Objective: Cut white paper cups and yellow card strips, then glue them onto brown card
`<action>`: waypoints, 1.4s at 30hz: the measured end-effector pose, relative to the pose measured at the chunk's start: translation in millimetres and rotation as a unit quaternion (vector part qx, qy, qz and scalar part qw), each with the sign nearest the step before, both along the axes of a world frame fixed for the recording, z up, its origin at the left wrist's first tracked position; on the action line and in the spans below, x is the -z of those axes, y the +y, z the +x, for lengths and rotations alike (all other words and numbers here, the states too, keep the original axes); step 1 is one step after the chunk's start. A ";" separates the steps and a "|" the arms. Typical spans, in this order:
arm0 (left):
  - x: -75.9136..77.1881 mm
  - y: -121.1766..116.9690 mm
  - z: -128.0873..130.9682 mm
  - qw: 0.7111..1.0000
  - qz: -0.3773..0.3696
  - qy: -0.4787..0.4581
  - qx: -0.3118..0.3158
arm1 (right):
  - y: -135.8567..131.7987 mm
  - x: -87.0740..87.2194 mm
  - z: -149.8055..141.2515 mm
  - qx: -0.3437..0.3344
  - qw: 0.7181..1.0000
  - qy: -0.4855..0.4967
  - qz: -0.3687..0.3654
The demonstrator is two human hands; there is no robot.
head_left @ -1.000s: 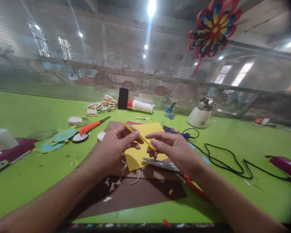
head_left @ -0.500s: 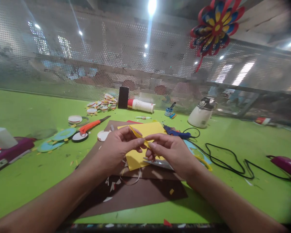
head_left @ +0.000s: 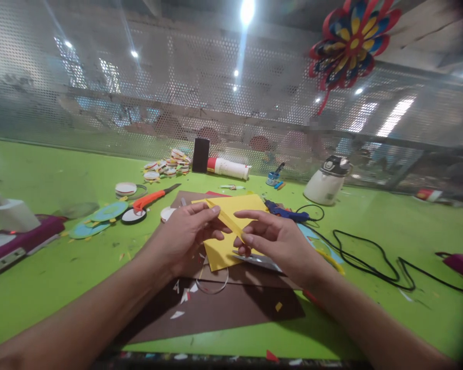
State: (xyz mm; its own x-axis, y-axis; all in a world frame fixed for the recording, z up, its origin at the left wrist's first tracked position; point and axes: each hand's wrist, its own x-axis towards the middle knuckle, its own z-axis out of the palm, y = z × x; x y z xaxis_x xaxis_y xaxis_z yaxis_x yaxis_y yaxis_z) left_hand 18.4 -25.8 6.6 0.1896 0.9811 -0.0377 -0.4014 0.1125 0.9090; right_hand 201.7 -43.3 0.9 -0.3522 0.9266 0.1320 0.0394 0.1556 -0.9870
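Between my two hands stretches a narrow yellow paper strip, slanting down to the right. My left hand pinches its upper end between thumb and fingers. The lower end is pinched by the thumb and fingers of my right hand. Beneath them lies a yellow sheet on brown sheets. The blades of a pair of scissors show under my right hand, which hides part of them. A thin pale ring rests on the brown sheet near small paper scraps.
An orange utility knife and blue paper discs lie left. At right are a blue glue gun, its black cable and a white kettle. Behind stand a dark phone-like slab, paper cups and small white discs.
The yellow strip was bent with my fingertips close together half a second ago; now my hands are farther apart and it is straight, its flat side showing. The view has shifted slightly left.
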 end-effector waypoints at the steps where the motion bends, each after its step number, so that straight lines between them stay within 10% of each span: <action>1: 0.0 0.8 -1.2 1.000 0.008 -0.001 -0.006 | 0.8 0.5 0.9 0.003 1.000 -0.002 0.003; 33: -0.4 15.9 -17.2 0.973 0.073 -0.012 -0.216 | 16.4 4.2 12.3 0.111 0.990 -0.004 0.092; 36: -1.8 10.9 -19.9 0.919 0.226 0.087 -0.310 | 16.1 3.4 10.9 0.107 0.992 0.018 0.070; 39: 0.3 -0.2 -17.1 0.775 0.483 0.254 -0.320 | 14.5 1.3 8.7 0.095 0.994 0.039 0.041; 42: 3.6 -8.9 -11.7 0.638 0.624 0.404 -0.203 | 11.5 -1.4 7.5 0.078 0.996 0.051 0.014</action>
State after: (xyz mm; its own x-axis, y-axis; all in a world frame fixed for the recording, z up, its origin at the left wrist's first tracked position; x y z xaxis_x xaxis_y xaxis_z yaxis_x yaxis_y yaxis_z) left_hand 6.8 -34.6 2.9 0.3235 0.3054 0.8956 0.4883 -0.8646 0.1185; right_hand 209.1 -31.8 2.3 -0.1870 0.9645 0.1866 -0.0350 0.1833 -0.9824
